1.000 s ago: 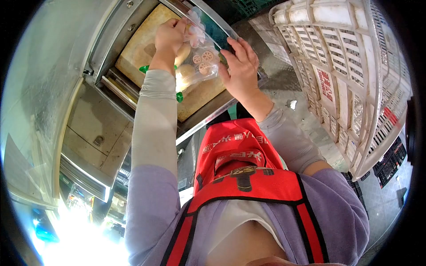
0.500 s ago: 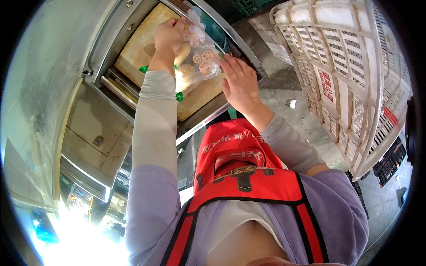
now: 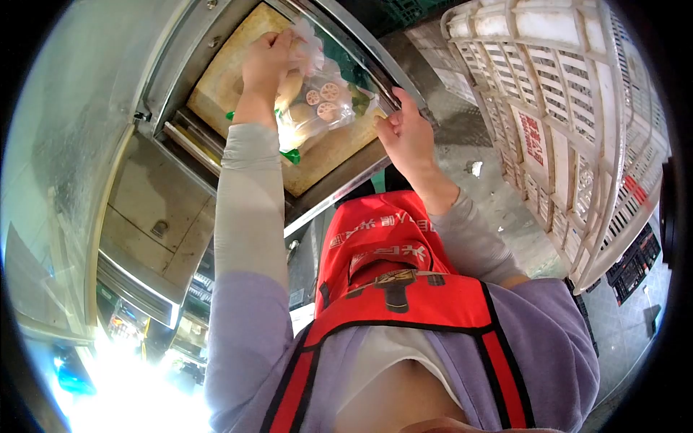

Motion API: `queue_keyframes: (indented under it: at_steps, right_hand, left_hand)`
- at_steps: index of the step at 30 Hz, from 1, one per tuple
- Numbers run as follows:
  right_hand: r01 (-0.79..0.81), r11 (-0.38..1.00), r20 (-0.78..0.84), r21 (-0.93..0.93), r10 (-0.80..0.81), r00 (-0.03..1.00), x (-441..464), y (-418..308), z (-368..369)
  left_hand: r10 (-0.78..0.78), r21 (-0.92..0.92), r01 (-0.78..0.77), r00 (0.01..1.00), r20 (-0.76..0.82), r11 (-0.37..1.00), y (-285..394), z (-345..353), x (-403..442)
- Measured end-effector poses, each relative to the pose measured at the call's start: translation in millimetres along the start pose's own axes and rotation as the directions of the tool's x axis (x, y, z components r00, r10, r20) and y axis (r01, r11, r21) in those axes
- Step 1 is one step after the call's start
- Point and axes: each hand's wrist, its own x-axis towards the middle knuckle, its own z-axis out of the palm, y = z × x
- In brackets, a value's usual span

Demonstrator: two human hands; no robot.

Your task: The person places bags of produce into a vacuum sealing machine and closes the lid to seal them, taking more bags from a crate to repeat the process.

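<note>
Left hand (image 3: 265, 61): fingers closed, seemingly on the neck of the clear bag (image 3: 328, 76) | clear bag: spreads right of it, over worn board (image 3: 224, 79) | right hand (image 3: 410, 141): loosely curled beyond, any hold unclear | risk: bag may slip if left grip slackens, or tear snagging the metal rim (image 3: 333, 190)

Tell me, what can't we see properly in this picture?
All in the head view:
What the left hand pinches: hidden by its own fingers.
Left edge of the clear bag: covered by that hand.
Green crate: cut off at the top.
Red print on the white crate: too small.
</note>
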Motion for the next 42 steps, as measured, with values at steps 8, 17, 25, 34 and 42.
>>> queue_keyframes:
  at_steps: [8,17,25,34,42]
  right_hand:
    - [0.088,0.983,0.016,-0.16,-0.087,0.996,21,17,-9]
    - [0.21,0.895,-0.068,-0.393,-0.257,0.964,18,-9,-29]
    - [0.127,0.845,0.306,-0.52,0.045,0.951,3,-19,-2]
    - [0.054,0.844,0.247,-0.533,0.094,0.964,2,-15,-8]
    - [0.416,0.789,-0.171,-0.453,-0.535,0.827,32,-22,-17]
  left_hand:
    - [0.005,0.036,-0.005,1.0,0.001,0.999,-21,9,16]
    - [0.043,0.08,-0.039,0.998,-0.053,0.996,-18,15,12]
    - [0.004,0.065,0.0,0.998,-0.059,0.998,-22,17,17]
    - [0.105,-0.022,-0.106,0.993,-0.048,0.994,-5,16,5]
    - [0.09,-0.021,-0.091,0.995,-0.03,0.996,-14,21,13]
